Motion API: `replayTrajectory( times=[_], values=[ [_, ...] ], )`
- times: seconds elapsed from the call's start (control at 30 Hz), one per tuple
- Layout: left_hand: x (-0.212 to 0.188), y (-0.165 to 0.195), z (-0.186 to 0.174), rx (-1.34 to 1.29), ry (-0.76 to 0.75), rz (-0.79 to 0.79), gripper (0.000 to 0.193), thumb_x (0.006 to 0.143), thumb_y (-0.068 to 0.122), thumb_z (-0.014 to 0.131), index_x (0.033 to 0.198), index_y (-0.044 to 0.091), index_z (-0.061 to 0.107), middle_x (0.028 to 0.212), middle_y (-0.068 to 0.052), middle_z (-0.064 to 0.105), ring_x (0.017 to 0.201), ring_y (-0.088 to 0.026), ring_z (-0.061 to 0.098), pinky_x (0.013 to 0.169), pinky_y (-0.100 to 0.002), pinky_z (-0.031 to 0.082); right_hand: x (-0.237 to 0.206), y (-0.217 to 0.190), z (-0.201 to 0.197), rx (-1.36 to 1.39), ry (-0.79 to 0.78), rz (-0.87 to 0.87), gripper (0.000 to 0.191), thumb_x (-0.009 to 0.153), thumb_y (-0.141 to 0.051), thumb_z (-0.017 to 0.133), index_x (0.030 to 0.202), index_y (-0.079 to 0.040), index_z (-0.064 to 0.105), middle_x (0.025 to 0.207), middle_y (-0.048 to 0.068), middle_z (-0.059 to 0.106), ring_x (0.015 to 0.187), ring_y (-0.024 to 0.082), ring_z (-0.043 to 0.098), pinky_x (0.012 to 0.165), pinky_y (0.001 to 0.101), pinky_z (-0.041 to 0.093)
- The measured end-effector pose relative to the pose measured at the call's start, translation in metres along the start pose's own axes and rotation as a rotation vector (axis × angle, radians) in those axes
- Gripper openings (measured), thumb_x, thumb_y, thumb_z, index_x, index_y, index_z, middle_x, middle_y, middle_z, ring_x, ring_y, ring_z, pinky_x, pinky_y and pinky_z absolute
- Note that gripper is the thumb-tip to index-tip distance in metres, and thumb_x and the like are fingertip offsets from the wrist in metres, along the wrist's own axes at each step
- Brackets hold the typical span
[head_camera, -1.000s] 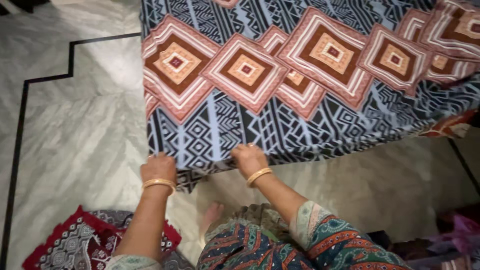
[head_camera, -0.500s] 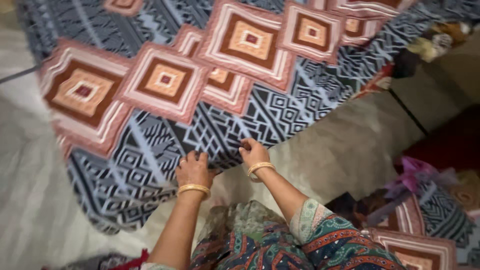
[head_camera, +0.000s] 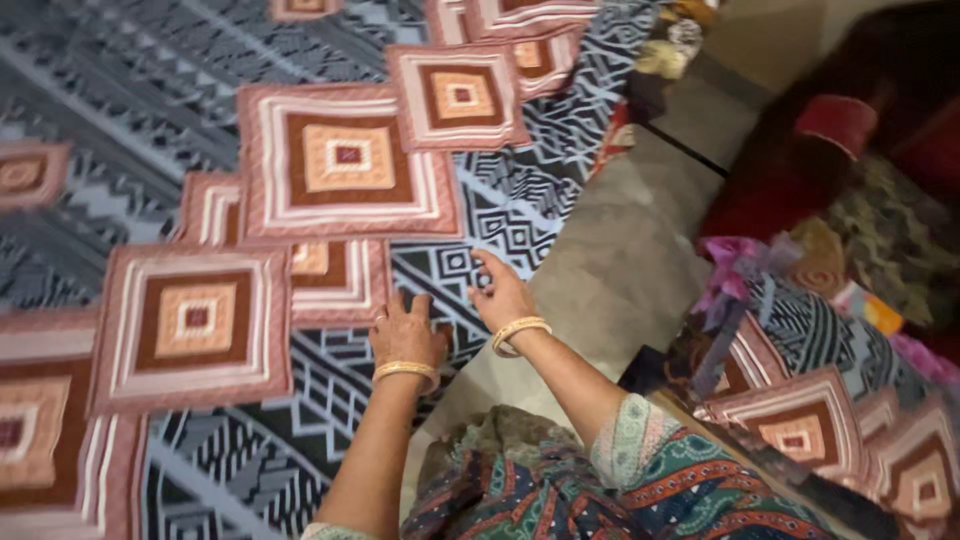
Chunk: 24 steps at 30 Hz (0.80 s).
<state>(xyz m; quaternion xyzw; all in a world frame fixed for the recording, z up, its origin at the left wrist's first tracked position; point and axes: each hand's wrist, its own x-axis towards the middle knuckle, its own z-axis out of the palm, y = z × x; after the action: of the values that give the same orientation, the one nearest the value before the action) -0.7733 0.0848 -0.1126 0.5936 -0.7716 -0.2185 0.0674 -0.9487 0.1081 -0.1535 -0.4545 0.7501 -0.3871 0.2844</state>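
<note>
A large patterned cloth (head_camera: 150, 180), dark blue with white geometric lines and pink-brown squares, lies spread over the floor. My left hand (head_camera: 405, 335) rests flat on the cloth near its edge, fingers spread, a gold bangle at the wrist. My right hand (head_camera: 500, 295) lies just to the right, fingers touching the cloth's edge, also with a bangle. Neither hand visibly grips anything. My patterned sleeve (head_camera: 680, 470) and clothing fill the bottom of the view.
Pale stone floor (head_camera: 610, 270) shows right of the cloth. A folded cloth of the same pattern (head_camera: 810, 420) lies at the lower right, with pink fabric (head_camera: 735, 265) and a dark red item (head_camera: 840, 125) behind it.
The view has swung to the left and closer over the cloth. Both hands have slid further onto the cloth along its edge, staying side by side.
</note>
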Motion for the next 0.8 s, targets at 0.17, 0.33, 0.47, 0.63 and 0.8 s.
replayTrajectory(
  times=[0.17, 0.33, 0.47, 0.63, 0.8],
  values=[
    [0.045, 0.049, 0.007, 0.012, -0.021, 0.139, 0.061, 0.075, 0.042, 0.084, 0.129, 0.025, 0.064, 0.146, -0.014, 0.05, 0.133, -0.04, 0.047, 0.104, -0.056, 0.044, 0.012, -0.009, -0.044, -0.062, 0.103, -0.059, 0.062, 0.08, -0.013, 0.077, 0.139, -0.022, 0.058, 0.124, 0.011, 0.067, 0.101, 0.027, 0.068, 0.091, 0.0393, 0.056],
    [0.082, 0.1, 0.015, 0.031, -0.074, 0.202, 0.059, 0.076, 0.04, 0.084, 0.13, 0.024, 0.064, 0.147, -0.014, 0.049, 0.132, -0.041, 0.048, 0.107, -0.055, 0.043, 0.041, 0.003, -0.087, -0.076, 0.222, -0.145, 0.053, 0.08, -0.013, 0.078, 0.131, -0.017, 0.065, 0.132, 0.013, 0.066, 0.12, 0.034, 0.063, 0.102, 0.0419, 0.05],
    [0.121, 0.148, 0.035, 0.038, -0.045, 0.214, 0.061, 0.073, 0.043, 0.086, 0.127, 0.023, 0.065, 0.148, -0.013, 0.047, 0.133, -0.04, 0.046, 0.106, -0.057, 0.042, 0.082, 0.026, -0.124, -0.111, 0.229, -0.201, 0.05, 0.08, -0.012, 0.078, 0.128, -0.014, 0.066, 0.131, 0.013, 0.065, 0.122, 0.035, 0.062, 0.105, 0.042, 0.049],
    [0.168, 0.216, 0.066, 0.038, 0.001, 0.249, 0.062, 0.074, 0.042, 0.085, 0.129, 0.022, 0.065, 0.149, -0.016, 0.046, 0.135, -0.042, 0.044, 0.105, -0.056, 0.043, 0.142, 0.066, -0.176, -0.068, 0.217, -0.229, 0.046, 0.08, -0.013, 0.077, 0.125, -0.014, 0.068, 0.127, 0.009, 0.069, 0.119, 0.031, 0.066, 0.105, 0.0389, 0.053],
    [0.206, 0.295, 0.081, 0.0, 0.019, 0.221, 0.064, 0.074, 0.047, 0.085, 0.129, 0.021, 0.064, 0.148, -0.018, 0.046, 0.133, -0.044, 0.044, 0.106, -0.056, 0.042, 0.202, 0.09, -0.241, -0.032, 0.243, -0.24, 0.047, 0.075, -0.01, 0.078, 0.121, -0.012, 0.069, 0.124, 0.011, 0.068, 0.109, 0.032, 0.068, 0.096, 0.0405, 0.055]
  ],
)
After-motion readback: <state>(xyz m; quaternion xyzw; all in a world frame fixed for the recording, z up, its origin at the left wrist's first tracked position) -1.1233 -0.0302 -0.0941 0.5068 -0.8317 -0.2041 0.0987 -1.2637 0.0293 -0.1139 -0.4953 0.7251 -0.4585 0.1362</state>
